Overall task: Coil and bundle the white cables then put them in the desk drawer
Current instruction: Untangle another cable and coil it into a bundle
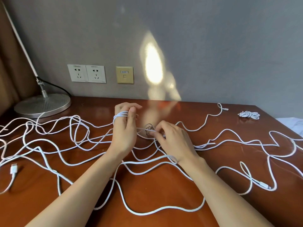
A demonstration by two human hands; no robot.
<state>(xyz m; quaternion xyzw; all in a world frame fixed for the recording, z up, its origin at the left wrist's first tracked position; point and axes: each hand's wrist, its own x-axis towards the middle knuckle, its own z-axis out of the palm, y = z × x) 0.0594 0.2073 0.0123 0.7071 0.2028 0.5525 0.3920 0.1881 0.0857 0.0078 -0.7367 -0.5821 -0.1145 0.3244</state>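
- Right of the lamp (42, 106), over the middle of the desk (155, 190), the left hand (124, 128) is holding up a small coil (120, 115). Several white turns are looping round its raised fingers, and the thumb is pressing on them.
- And the other one?
- The right hand (173, 141), further right of the lamp, is pinching the running strand (144, 129) between thumb and fingertips, just above the wood.
- So winding is the step in hand?
- I am judging so, and early in the task. One finished bundle (248, 115) is lying far right of the lamp. The other cables (147, 212) are sprawling in loose loops from in front of the lamp all the way across. No drawer is showing.
- What is the next move calling for?
- Probably another turn, with the strand going up and over the left fingers under even tension. The loops are crossing one another, so slack may be snagging. I would be freeing each crossing before pulling.
- How is it all looking to the touch?
- The cables are looking thin, round, matte and limp, one ending in a blocky white plug (14, 168) in front of the lamp. The desk is gleaming as glossy reddish-brown wood, likely slippery. The lamp is standing on a brushed-metal disc.
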